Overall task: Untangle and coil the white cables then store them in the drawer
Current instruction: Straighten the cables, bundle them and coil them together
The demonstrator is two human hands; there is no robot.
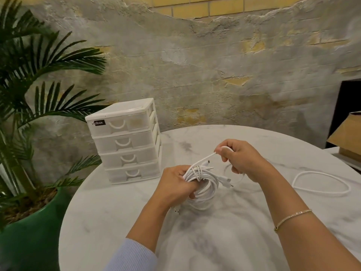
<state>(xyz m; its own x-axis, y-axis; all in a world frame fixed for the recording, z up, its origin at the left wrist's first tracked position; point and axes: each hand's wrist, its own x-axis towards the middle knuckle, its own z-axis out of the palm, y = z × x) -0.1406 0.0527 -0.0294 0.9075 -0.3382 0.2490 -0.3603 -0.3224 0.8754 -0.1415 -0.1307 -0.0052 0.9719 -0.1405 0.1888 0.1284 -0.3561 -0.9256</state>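
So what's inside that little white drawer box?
All four drawers of the drawer box are closed. Through their cloudy fronts nothing clear shows, so the contents can't be told.

Round marble table [224,241] fills the lower frame; white drawer unit [127,141] stands at its left edge; loose cable loop [320,184] lies far right.

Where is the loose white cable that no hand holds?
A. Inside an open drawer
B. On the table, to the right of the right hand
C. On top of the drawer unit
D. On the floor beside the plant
B: the loose white cable lies in a loop on the marble table, to the right of the right hand; all four drawers of the drawer unit are closed.
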